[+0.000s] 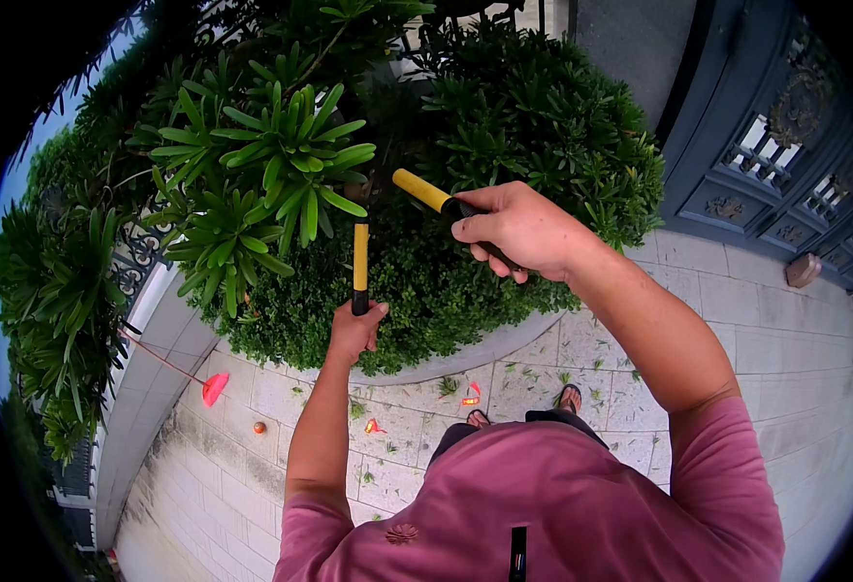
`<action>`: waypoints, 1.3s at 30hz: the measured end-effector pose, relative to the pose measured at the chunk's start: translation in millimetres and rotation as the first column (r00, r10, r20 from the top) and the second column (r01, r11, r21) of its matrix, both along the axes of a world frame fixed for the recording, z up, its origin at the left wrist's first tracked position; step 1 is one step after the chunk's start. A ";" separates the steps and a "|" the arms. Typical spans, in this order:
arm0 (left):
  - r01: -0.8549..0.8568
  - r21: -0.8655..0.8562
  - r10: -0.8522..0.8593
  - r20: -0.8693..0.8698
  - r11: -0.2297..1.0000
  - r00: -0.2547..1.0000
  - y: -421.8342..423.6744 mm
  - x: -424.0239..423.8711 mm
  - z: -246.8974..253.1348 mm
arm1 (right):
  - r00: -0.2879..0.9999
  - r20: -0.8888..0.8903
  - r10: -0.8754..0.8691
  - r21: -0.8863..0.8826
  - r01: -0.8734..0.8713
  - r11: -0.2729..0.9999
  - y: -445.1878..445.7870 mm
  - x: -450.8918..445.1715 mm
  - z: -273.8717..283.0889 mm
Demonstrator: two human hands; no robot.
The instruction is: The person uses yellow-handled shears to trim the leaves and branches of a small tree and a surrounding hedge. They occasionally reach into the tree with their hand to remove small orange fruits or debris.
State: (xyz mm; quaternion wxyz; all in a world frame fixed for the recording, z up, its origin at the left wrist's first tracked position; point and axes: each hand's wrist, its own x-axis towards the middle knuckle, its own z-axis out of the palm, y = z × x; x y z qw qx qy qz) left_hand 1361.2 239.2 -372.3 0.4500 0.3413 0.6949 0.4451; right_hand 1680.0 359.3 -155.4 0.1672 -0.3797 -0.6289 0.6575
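Note:
My left hand (353,331) is closed around the black grip of a yellow handle (361,256) that points up and away from me. In my right hand (521,229) is the black grip of a second yellow handle (422,190), slanting up to the left. The two look like the handles of hedge shears; any blades are lost in the dark shade beyond their far ends. Both handles are over a low small-leaved shrub (426,291). Long-leaved branches (295,153) overhang on the left, and a denser rounded bush (543,124) stands to the right.
A curved stone planter wall (462,356) borders the shrubs. Leaf clippings (448,385) and red scraps (471,396) litter the paving near my sandalled feet. A long-handled red object (214,389) and a small ball (260,428) are at left; a metal gate (724,174) stands right.

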 end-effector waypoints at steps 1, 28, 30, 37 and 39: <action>-0.003 0.017 0.003 0.000 1.000 1.000 9.5 -9.4 14.0 | 1.000 -0.004 0.007 -0.008 -0.007 1.000 10.9 -11.7 5.4; 0.087 -0.002 -0.087 0.107 0.996 0.990 17.7 25.8 63.0 | 0.984 -0.013 -0.176 0.240 0.174 0.955 -47.4 -91.8 -73.6; 0.112 -0.044 -0.109 0.062 0.993 0.992 -5.7 4.1 60.9 | 0.986 -0.059 -0.156 0.209 0.165 0.964 -52.8 -65.7 -61.3; 0.128 -0.047 -0.130 -0.055 0.991 0.990 1.1 -25.7 70.3 | 0.982 -0.130 -0.134 0.038 0.140 0.989 -35.4 -35.9 -28.6; 0.113 -0.023 -0.114 -0.051 0.993 0.992 22.5 -1.0 82.2 | 0.951 -0.204 -0.230 0.023 0.240 0.970 -22.7 -64.9 -49.5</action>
